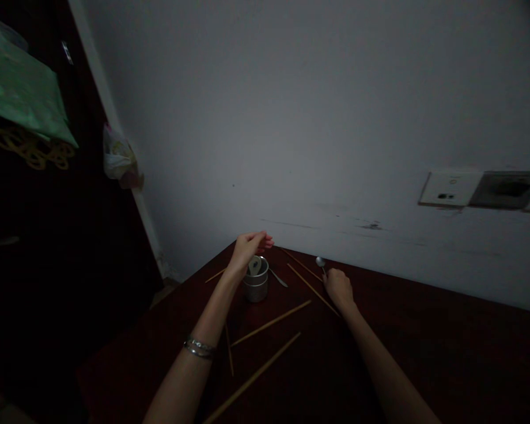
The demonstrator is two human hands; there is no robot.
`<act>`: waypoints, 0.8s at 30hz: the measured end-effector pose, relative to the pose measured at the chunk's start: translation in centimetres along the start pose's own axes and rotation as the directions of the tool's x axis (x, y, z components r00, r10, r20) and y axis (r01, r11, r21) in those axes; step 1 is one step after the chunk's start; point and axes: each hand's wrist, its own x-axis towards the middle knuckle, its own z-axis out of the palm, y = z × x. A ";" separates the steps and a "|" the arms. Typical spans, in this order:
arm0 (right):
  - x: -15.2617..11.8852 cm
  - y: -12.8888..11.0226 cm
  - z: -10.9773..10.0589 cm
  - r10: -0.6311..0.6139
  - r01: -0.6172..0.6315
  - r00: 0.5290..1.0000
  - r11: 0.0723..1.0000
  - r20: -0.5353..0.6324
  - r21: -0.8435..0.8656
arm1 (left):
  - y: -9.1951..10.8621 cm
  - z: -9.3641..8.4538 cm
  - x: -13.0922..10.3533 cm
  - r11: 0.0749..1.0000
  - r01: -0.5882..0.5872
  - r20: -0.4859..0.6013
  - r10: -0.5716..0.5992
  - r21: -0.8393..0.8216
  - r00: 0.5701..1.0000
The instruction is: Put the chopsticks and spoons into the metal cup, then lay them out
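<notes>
My left hand (pixel 250 246) is above the metal cup (pixel 255 288), its fingers bent toward the right; whether they hold anything is too dark to tell. Inside the cup stands a pale utensil end with a hole (pixel 255 265). My right hand (pixel 338 287) is closed round the handle of a metal spoon (pixel 320 262), whose bowl points toward the wall. Several wooden chopsticks (pixel 271 323) lie scattered on the dark red table, and one (pixel 313 290) reaches close to my right hand. Just right of the cup lies another metal utensil (pixel 278 278).
The table (pixel 401 341) meets a grey wall (pixel 291 118) at its back edge. Sockets (pixel 451 188) are on the wall at the right. At the left, a green cloth (pixel 22 82) and a plastic bag (pixel 117 156) hang by a dark door.
</notes>
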 end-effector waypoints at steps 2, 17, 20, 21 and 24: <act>-0.1 -0.1 -0.1 -0.002 0.002 1.000 1.000 0.001 0.001 | -0.1 0.0 0.0 1.000 -0.007 0.005 0.007 0.013 1.000; 0.8 -3.8 -4.1 -0.196 0.213 0.977 0.854 -0.085 0.474 | -1.9 -5.3 1.8 0.712 -0.121 0.166 0.006 0.692 0.986; 0.1 -7.0 -4.7 -0.304 0.218 0.953 0.635 -0.020 0.741 | -2.8 -5.7 2.2 0.659 -0.157 0.191 0.020 0.735 0.981; -0.2 -7.9 -4.6 -0.348 0.211 0.937 0.562 -0.003 0.800 | -3.1 -5.7 2.3 0.642 -0.173 0.201 0.029 0.747 0.979; -1.3 -9.7 -4.0 -0.440 0.186 0.897 0.438 0.030 0.879 | -4.0 -5.5 2.7 0.561 -0.234 0.228 0.083 0.794 0.970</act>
